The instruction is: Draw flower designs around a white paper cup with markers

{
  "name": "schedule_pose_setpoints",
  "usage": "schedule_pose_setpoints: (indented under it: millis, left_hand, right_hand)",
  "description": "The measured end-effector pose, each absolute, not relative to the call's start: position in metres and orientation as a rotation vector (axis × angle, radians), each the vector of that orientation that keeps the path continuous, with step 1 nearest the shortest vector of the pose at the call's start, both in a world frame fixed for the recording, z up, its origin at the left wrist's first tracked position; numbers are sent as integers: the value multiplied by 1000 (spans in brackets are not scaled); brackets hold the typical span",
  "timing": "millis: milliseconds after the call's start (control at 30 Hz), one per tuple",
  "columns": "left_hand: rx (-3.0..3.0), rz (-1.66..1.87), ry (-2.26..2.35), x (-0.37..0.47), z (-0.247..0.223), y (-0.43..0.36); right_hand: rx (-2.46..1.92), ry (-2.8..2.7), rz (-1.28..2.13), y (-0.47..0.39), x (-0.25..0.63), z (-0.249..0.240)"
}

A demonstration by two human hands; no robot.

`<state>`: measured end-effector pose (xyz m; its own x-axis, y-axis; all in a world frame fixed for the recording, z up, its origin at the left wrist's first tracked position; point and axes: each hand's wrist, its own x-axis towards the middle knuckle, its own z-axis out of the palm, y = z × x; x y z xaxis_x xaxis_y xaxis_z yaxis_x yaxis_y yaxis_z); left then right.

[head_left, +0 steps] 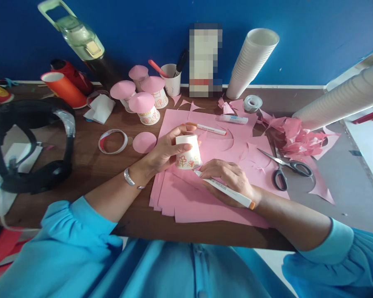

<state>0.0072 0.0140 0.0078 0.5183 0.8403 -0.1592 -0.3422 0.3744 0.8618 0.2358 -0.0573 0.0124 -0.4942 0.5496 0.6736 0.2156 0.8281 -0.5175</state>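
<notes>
My left hand (166,151) is closed around a white paper cup (186,145), turned upside down, with red and yellow-orange flowers drawn along its lower part. In my right hand (226,180) is a white marker pen (229,191) with an orange end; its tip is close to the cup's rim, and I cannot tell if it touches. Beneath both hands lie stacked pink paper sheets (192,207). A second white marker pen (209,128) rests on the paper just beyond the cup. Left of the cup is a pink paper disc (144,142).
Several decorated cups with pink cone tops (142,102) stand at the back left. Scissors (285,162) and pink scraps (301,136) lie right; a glue stick (234,119) lies behind. Stacked paper cups (253,62) lean by the wall. A tape roll (113,141) and black headgear (68,128) are left.
</notes>
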Motion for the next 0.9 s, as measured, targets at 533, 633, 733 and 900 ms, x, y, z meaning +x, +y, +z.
schedule_pose_setpoints:
  millis: [533, 633, 733, 900]
  left_hand:
    - [934, 815, 674, 8, 9, 12]
    - [933, 814, 695, 7, 7, 13]
    - [931, 814, 688, 7, 7, 14]
    - [937, 777, 675, 7, 11, 12]
  right_hand:
    - [-524, -2107, 544, -57, 235, 9]
    - [-537, -2084, 491, -57, 236, 11]
    - [-608, -2068, 393, -56, 238, 12]
    - [-658, -2060, 352, -55, 238, 12]
